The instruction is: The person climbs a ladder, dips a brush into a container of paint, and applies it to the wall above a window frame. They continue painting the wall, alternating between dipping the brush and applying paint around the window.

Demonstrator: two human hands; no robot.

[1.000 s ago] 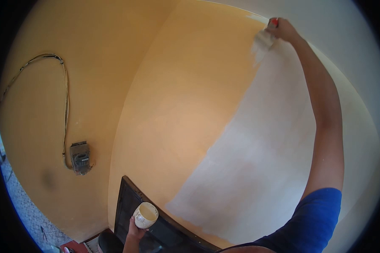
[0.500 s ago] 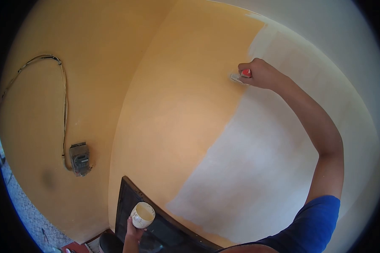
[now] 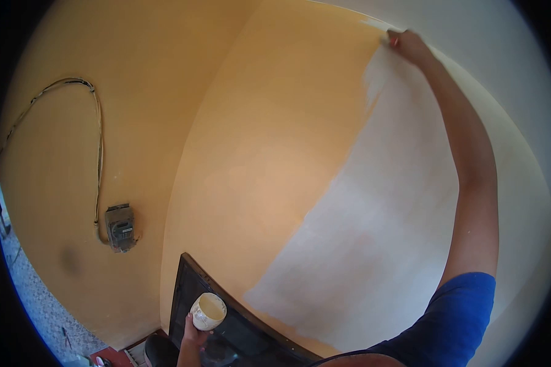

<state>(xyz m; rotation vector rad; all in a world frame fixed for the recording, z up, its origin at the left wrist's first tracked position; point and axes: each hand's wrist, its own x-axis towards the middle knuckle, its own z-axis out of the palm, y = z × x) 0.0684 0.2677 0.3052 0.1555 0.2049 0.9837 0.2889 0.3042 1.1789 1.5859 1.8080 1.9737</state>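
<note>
My right hand [image 3: 414, 48] is raised high at the upper right, closed around the red handle of a paintbrush [image 3: 394, 41]. The brush head is at the wall near the top edge, where white paint meets yellow; the bristles are blurred. Down at the bottom, my left hand [image 3: 194, 334] grips a pale, round cup [image 3: 207, 313] with paint smears on its outside and whitish paint inside. White paint [image 3: 379, 214] covers the right part of the wall, and yellow wall [image 3: 257, 153] lies left of it along a slanting, uneven edge.
A dark-framed panel with a black surface [image 3: 245, 333] leans or stands below the wall, behind the cup. On the left wall, a grey electrical box [image 3: 120, 229] hangs with loose cables [image 3: 98, 153] looping above it. Speckled floor [image 3: 37, 312] shows at lower left.
My right hand has moved up and slightly right with the paintbrush, from mid-wall to near the top edge. Fresh white strokes show along the upper paint edge. My left hand keeps holding the cup.
</note>
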